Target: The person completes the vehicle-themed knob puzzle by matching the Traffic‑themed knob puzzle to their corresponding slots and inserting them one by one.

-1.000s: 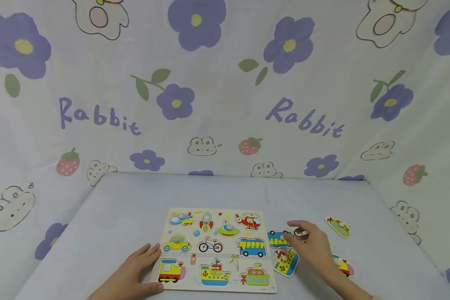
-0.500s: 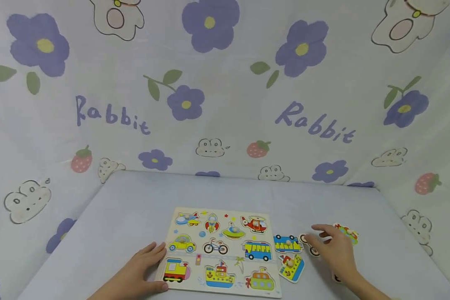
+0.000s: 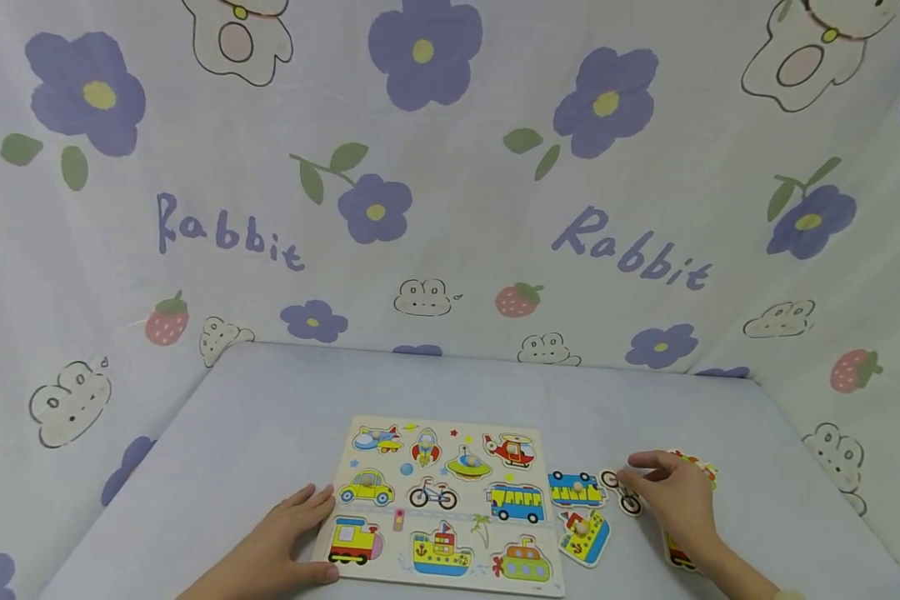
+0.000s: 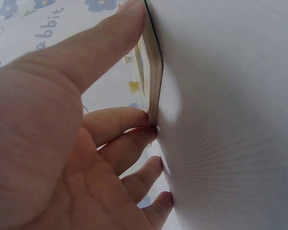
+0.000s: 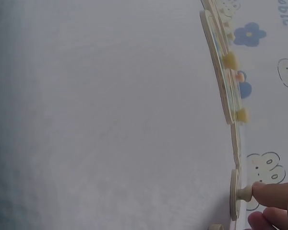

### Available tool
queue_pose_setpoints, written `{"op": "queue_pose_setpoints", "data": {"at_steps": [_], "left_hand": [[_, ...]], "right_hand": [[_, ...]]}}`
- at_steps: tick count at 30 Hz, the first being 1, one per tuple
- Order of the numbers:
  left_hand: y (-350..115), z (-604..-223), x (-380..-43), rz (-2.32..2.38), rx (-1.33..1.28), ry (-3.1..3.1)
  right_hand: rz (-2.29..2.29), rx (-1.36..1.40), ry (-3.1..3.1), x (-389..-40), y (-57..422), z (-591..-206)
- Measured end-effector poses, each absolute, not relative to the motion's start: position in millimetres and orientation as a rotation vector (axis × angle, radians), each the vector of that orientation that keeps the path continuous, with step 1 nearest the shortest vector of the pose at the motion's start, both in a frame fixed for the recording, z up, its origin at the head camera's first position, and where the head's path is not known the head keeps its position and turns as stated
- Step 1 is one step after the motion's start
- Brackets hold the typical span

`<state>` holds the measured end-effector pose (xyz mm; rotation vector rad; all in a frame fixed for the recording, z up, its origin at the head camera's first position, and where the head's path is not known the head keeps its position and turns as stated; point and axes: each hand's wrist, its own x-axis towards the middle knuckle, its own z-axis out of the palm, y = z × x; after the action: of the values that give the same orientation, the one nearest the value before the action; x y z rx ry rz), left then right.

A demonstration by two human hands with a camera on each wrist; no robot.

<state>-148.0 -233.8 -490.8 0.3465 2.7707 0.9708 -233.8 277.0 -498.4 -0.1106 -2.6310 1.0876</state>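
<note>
A wooden peg puzzle board [image 3: 412, 575] with printed vehicles lies on the table. Along its left edge rests my left hand [image 3: 270, 542], its thumb at the near corner and its fingers further up the side. In the left wrist view those fingers [image 4: 125, 127] are spread against the board's edge. To the right of the board, my right hand [image 3: 678, 496] pinches at the bicycle piece [image 3: 621, 493]. The right wrist view shows the thumb on its small knob [image 5: 245, 193]; the index fingertip is hidden there. The bicycle piece appears low at the table surface.
A bus piece [image 3: 573, 489], upside down, and a ship piece [image 3: 585, 537] lie beside the board's right edge. Behind my right hand are a partly covered submarine piece [image 3: 703, 467] and a train piece [image 3: 678, 554]. A patterned cloth wall [image 3: 450, 233] closes off the back.
My right hand has moved right, from above the bus piece to the bicycle piece, and now has its fingers at the knob. The left hand stays at the board; the head view has shifted.
</note>
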Motion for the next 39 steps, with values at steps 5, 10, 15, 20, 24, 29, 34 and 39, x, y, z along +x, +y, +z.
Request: {"op": "queue_pose_setpoints", "data": {"at_steps": [5,10,15,20,24,29,34,39], "left_hand": [[-233.8,-490.2,-148.1,0.966,0.336,2.771],[-233.7,-489.8,-147.8,0.961,0.332,2.774],[-233.9,-489.4,-147.3,0.955,0.332,2.766],[-234.7,-490.1,-149.0,0.957,0.342,2.746],[-235.4,-491.1,-150.3,0.956,0.336,2.730],[-235.9,-492.6,-150.3,0.964,0.349,2.734],[-235.4,-492.2,-149.8,0.970,0.345,2.732],[-235.1,-491.5,-150.0,0.971,0.357,2.732]], "right_hand": [[1.116,-0.123,-2.674,-235.0,276.1,-499.8],[1.151,-0.130,-2.707,-236.3,274.6,-501.8],[1.200,-0.125,-2.731,-237.2,276.0,-503.2],[1.276,-0.135,-2.738,-237.9,279.0,-503.2],[1.339,-0.126,-2.742,-238.9,282.4,-502.0],[1.364,-0.127,-2.731,-238.1,286.1,-501.2],[1.341,-0.126,-2.725,-237.4,286.4,-501.3],[1.313,-0.161,-2.735,-236.5,285.0,-500.8]]}}
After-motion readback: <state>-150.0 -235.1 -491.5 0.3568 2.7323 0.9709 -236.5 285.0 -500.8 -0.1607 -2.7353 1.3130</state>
